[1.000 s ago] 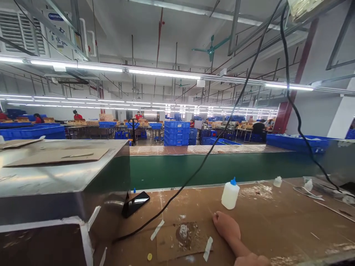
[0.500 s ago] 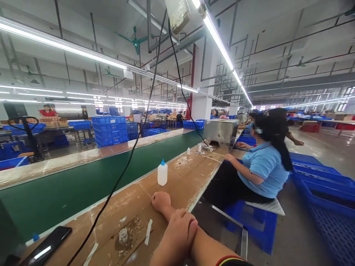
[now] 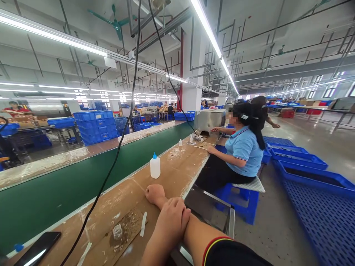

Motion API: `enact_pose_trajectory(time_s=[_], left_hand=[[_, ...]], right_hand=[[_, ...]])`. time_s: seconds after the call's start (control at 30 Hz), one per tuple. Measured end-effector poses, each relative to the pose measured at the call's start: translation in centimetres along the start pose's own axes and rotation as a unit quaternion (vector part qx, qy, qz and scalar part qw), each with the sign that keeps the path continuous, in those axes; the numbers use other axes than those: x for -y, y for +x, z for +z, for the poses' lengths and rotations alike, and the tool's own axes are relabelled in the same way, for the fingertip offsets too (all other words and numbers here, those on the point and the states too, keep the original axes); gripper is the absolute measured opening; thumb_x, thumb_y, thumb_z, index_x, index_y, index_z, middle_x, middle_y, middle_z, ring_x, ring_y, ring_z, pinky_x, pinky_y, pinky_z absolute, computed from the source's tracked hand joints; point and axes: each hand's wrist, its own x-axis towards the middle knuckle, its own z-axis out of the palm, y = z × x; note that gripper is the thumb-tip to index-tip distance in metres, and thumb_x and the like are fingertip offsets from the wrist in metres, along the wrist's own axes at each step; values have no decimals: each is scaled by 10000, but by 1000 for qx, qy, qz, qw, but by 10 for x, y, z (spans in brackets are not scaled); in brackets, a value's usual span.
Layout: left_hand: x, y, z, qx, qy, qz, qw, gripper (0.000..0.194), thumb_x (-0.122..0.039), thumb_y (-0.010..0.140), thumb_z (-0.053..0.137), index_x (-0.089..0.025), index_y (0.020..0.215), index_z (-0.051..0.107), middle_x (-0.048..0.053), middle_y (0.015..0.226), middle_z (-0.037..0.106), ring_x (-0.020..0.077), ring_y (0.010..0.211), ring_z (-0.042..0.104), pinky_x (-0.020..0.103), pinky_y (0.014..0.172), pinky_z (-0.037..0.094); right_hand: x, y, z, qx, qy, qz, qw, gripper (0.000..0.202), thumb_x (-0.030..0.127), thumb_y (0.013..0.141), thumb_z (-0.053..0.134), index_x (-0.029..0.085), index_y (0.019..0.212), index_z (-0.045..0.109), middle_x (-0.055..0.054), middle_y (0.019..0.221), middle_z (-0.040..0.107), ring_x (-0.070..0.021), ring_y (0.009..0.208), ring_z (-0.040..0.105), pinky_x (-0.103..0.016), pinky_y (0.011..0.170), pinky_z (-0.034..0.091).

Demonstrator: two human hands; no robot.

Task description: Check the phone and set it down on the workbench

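Observation:
My right hand (image 3: 154, 193) lies as a closed fist on the brown cardboard-covered bench (image 3: 177, 173), with nothing visible in it. My left hand (image 3: 171, 218) rests over my right forearm just behind the wrist, fingers curled around it. A white squeeze bottle with a blue cap (image 3: 155, 167) stands upright a short way beyond the fist. Left of my hands, a taped-down cardboard patch (image 3: 122, 236) carries a lump of dried glue (image 3: 118, 231).
A black cable (image 3: 111, 173) hangs from overhead across the bench. A dark phone (image 3: 37, 251) lies at the near left. The green conveyor belt (image 3: 69, 188) runs along the bench's far side. A seated person in a blue shirt (image 3: 244, 149) works further down. Blue crates (image 3: 313, 184) cover the floor at right.
The view has swung from straight across the belt to the right, along the bench. My left hand came to rest on my right forearm. The fist stayed on the bench.

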Motion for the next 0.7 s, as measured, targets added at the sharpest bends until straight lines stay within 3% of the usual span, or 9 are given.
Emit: enact_pose_trajectory(time_s=[0.13,0.23,0.33,0.4,0.5,0.7], left_hand=[[1,-8,-1,49,-84,-52,994,369,-312,1059,284,-157,1017,617,102,1053,656,280,1044,613,538,1012,509],[5,-19,6,27,-119,-89,989,469,-391,1058,227,-147,1072,627,134,1123,668,315,1096,622,572,1018,510],[11,-30,15,-22,-151,-100,983,512,-445,1069,241,-141,1209,629,143,1271,663,302,1239,609,523,1099,497],[14,-35,15,-38,-165,-104,980,498,-469,1080,273,-160,1217,638,124,1251,675,274,1207,625,467,1070,518],[15,-36,12,-27,-178,-97,979,496,-494,1086,286,-200,1173,676,104,1167,674,249,1114,628,423,1009,531],[20,-39,16,-24,-219,-99,970,552,-556,1087,261,-204,1174,678,118,1227,642,246,1194,600,428,1089,500]], right_hand=[[-1,1,-1,4,2,2,1000,394,327,1048,448,158,1128,795,-119,1137,719,-274,1078,700,-318,898,543],[-1,2,0,5,0,4,1000,393,324,1052,442,160,1128,792,-129,1140,717,-269,1082,700,-328,907,547],[-1,3,2,6,-2,2,1000,392,331,1052,447,163,1135,792,-134,1147,715,-269,1087,700,-336,912,550],[-1,3,3,5,-3,3,1000,390,329,1050,448,165,1133,793,-128,1147,716,-270,1082,700,-336,908,551],[-1,4,5,1,-4,2,1000,384,316,1045,443,177,1111,795,-114,1141,720,-260,1064,704,-327,900,547],[-1,4,5,-1,-3,4,1000,387,323,1044,444,168,1086,796,-122,1116,723,-251,1044,708,-308,889,545]])
